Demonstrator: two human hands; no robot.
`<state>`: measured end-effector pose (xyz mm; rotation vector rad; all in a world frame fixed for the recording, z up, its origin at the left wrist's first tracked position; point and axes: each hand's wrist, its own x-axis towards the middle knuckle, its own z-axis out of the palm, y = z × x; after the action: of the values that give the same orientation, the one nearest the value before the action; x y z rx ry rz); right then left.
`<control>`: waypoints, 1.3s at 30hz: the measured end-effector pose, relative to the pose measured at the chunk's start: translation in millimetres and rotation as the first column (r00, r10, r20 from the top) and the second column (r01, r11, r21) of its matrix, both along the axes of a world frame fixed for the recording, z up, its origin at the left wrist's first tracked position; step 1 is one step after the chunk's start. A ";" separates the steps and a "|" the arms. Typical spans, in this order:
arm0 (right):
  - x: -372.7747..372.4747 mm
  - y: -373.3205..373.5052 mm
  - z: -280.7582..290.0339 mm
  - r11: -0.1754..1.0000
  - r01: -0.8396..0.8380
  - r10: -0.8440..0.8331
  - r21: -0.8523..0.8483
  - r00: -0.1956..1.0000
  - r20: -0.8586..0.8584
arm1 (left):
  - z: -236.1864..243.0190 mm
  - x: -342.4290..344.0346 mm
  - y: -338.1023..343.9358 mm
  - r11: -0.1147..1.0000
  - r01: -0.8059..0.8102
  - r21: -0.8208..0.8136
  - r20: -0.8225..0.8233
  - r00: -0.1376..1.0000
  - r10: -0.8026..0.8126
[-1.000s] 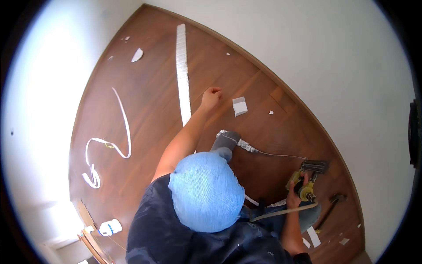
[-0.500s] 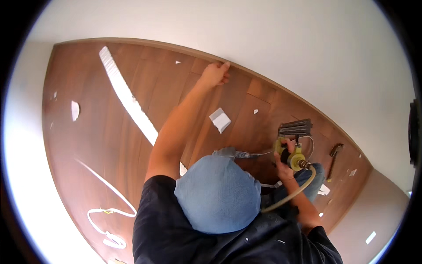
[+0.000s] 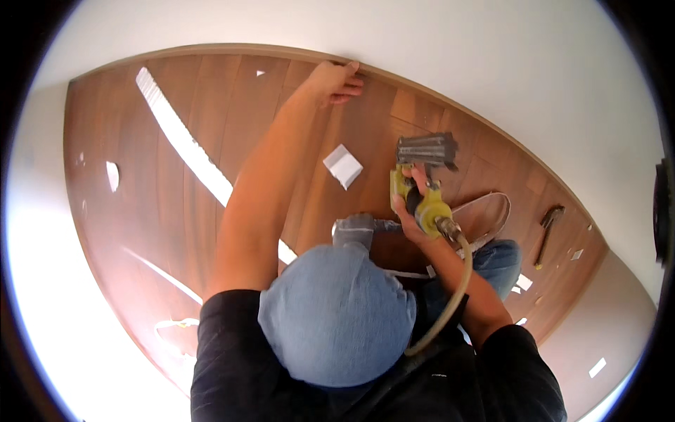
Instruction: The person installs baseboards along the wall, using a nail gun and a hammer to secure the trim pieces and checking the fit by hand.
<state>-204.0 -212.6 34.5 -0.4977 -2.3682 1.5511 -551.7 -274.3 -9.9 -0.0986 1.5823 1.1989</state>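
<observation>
The left hand (image 3: 333, 81), empty and loosely curled, touches the baseboard (image 3: 239, 49), perhaps to brace it; the right hand (image 3: 410, 222) grips the pneumatic nailer (image 3: 434, 208), probably bearing its weight.

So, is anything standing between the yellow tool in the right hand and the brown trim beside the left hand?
Nothing visible stands between the yellow tool in the right hand and the brown trim beside the left hand. The white-and-grey piece on the floor lies left of that path.
</observation>
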 end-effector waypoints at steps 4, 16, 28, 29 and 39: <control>1.7 8.9 -10.9 0.987 0.080 -0.075 -0.142 0.996 0.044 | 3.7 13.7 19.8 0.999 -0.052 -0.013 -0.105 0.993 0.051; 42.9 52.3 -30.9 0.920 0.048 -0.029 0.388 0.998 -0.055 | -18.0 53.8 39.8 0.988 -0.132 0.084 -0.260 0.954 0.149; 126.9 162.4 16.9 0.572 -0.303 -0.222 0.762 0.837 0.500 | 38.6 71.5 27.2 0.591 0.085 -0.802 -0.596 -0.170 -0.785; 130.5 163.9 13.9 0.484 -0.348 -0.277 0.803 0.810 0.518 | 53.4 77.1 34.2 0.557 0.086 -0.826 -0.562 -0.201 -0.802; 111.4 152.7 -10.4 0.366 -0.332 -0.237 0.869 0.870 0.432 | 37.2 66.3 75.3 0.421 0.210 -0.882 -0.454 -0.144 -0.879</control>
<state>-92.6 -59.9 24.1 -0.5446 -3.1278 -0.2475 -485.3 -199.0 27.3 1.2507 2.5440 -0.3251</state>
